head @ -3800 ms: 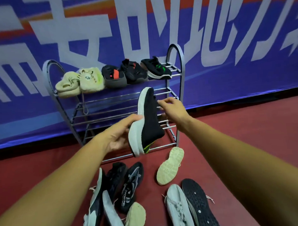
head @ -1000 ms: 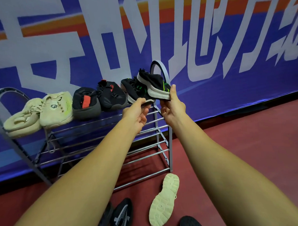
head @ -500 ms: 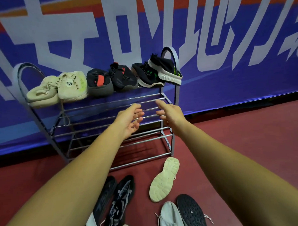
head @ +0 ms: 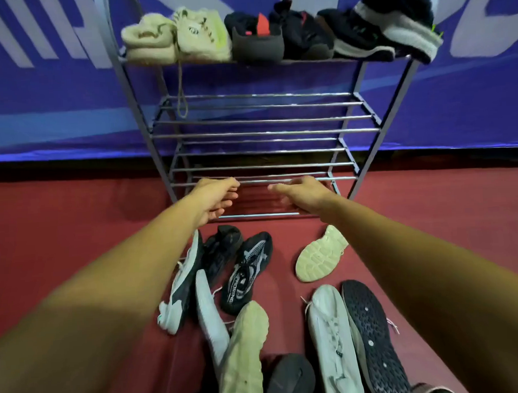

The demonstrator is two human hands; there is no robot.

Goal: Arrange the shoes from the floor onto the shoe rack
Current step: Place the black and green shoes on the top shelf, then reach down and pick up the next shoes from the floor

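A grey metal shoe rack (head: 261, 133) stands against the wall. Its top shelf holds a cream pair (head: 173, 36), a black pair with red (head: 277, 35) and a black pair with white soles (head: 390, 27). Both lower shelves are bare bars. My left hand (head: 218, 199) and my right hand (head: 303, 194) hover empty, fingers apart, in front of the lowest shelf. Below them on the floor lie several shoes: a black patterned sneaker (head: 246, 271), a cream shoe sole up (head: 319, 257), a white laced shoe (head: 332, 338) and a black-soled one (head: 373, 337).
A blue banner with large white characters (head: 455, 92) covers the wall behind the rack. The floor is dark red (head: 60, 228). More shoes lie at the bottom: a white and black sneaker (head: 181, 286), a cream sole (head: 244, 357), a dark sandal (head: 289, 379).
The black shoe with the white sole went from my hands onto the top shelf's right end. Both hands let go and dropped down to the lowest shelf; the view tilted toward the floor.
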